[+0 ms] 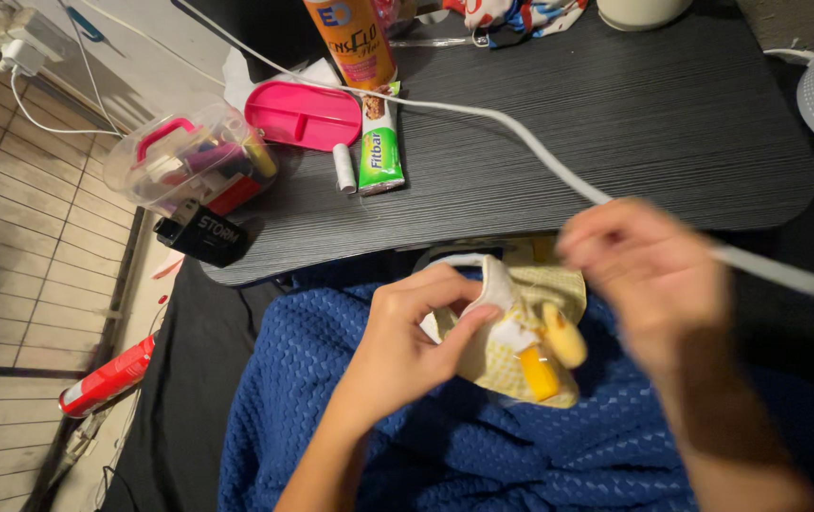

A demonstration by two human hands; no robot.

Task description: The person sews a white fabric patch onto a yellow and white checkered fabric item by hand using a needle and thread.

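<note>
both hands work over a lap covered by a blue knitted blanket (483,446). left hand (407,346) is closed in a pinch, thumb and fingers gripping the white edge of a small yellow soft toy (521,351) that rests on the blanket just below the table (615,123) edge. right hand (649,280) is blurred, raised just beside the toy with fingers curled together; i cannot tell whether it holds anything as fine as a needle or thread. a white cable (521,128) runs across the table and passes behind that hand. on the table's left part sit a clear sewing box (189,156), its pink lid (303,116) and a white thread spool (343,168). judging by these, a hand-sewing stitch on the toy's edge looks to be in progress; the next move calls for a steady pinch and a careful draw close to the seam.
</note>
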